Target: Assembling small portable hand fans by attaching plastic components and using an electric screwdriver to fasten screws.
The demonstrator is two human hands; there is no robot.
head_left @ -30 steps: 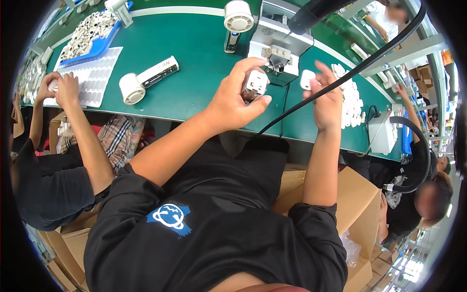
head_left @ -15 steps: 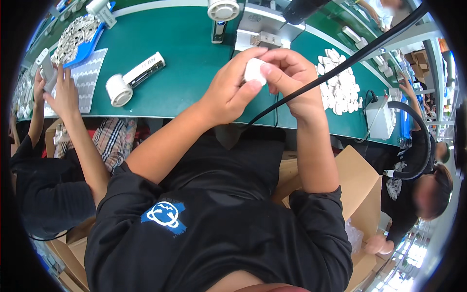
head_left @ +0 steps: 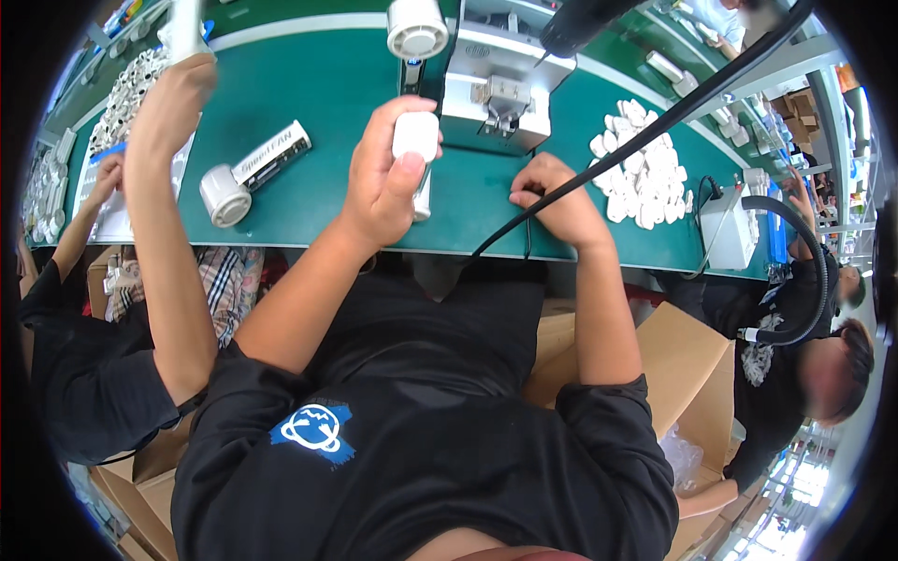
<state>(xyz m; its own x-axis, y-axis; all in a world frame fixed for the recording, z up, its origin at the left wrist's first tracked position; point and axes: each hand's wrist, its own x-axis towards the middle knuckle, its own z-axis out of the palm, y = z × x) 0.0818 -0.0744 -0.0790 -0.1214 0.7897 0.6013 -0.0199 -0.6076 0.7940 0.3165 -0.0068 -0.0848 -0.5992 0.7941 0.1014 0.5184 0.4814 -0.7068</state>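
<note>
My left hand [head_left: 381, 178] is raised over the near part of the green table [head_left: 309, 75]. Thumb and fingers close round a white rounded plastic piece [head_left: 416, 134]. Another white part [head_left: 423, 198], mostly covered by that hand, shows just behind it. To the right, my right hand [head_left: 558, 206] is low over the table with curled fingers, in front of a grey metal machine [head_left: 468, 120] with a small clamp fixture [head_left: 505, 98]. Whether anything lies between those fingertips is hidden. A black cable [head_left: 645, 136] crosses in front of this hand.
A white handheld fan [head_left: 271, 154] lies to the left; another fan head [head_left: 417, 33] stands at the back. White plastic parts [head_left: 641, 168] are heaped on the right. A black tool [head_left: 580, 28] with a thin bit hangs above. A co-worker's arm [head_left: 168, 224] reaches in at left.
My hands have parted. The left one has moved left with the white piece, while the right one has let go of it and moved down towards the table. The co-worker's arm on the left has risen.
</note>
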